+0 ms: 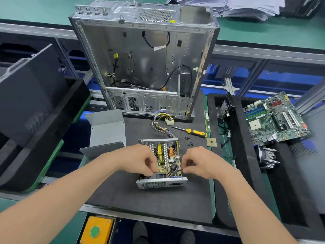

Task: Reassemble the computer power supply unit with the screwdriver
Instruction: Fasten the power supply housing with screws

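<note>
The boxy metal power supply unit [161, 183] is set on a soft black mat [140, 201]. Its circuit board [161, 163] is pinched by the left hand [140, 159] and the right hand [200, 162]. The yellow-handled screwdriver [190, 131] is laid behind the unit.

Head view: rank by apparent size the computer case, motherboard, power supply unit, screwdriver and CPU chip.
1. computer case
2. motherboard and power supply unit: look alike, and the unit sits nearer the camera, so unranked
3. screwdriver
4. CPU chip
</note>
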Action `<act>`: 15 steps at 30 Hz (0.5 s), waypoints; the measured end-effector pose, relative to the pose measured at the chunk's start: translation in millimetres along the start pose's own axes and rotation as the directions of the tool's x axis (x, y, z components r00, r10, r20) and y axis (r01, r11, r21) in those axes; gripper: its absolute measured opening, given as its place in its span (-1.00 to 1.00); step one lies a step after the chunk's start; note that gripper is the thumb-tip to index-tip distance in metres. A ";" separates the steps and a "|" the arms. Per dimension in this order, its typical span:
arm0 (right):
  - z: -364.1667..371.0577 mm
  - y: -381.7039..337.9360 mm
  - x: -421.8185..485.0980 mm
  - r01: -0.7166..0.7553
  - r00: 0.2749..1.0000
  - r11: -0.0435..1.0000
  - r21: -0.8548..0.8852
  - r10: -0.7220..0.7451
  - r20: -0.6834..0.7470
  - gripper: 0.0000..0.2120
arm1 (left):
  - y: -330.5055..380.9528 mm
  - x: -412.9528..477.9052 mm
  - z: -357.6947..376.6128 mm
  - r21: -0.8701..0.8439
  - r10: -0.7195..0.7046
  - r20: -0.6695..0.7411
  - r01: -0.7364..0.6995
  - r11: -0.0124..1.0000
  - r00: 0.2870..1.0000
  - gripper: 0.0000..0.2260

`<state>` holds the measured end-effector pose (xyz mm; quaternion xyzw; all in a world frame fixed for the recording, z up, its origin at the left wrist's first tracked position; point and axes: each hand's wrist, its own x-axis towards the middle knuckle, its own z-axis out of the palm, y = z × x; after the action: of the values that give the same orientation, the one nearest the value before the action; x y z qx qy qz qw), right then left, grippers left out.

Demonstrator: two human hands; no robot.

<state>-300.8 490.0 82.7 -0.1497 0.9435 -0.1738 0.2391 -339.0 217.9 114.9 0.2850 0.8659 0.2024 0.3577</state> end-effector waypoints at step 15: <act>34.1 12.8 -16.6 0.014 0.984 0.827 0.562 0.088 -0.155 -0.88 | 28.7 55.5 33.7 0.335 0.354 -0.294 -0.251 0.908 0.888 -0.84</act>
<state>-272.2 498.7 56.1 -0.0388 0.8709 -0.4505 0.1924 -336.4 279.8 80.5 0.4264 0.8796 0.1755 0.1172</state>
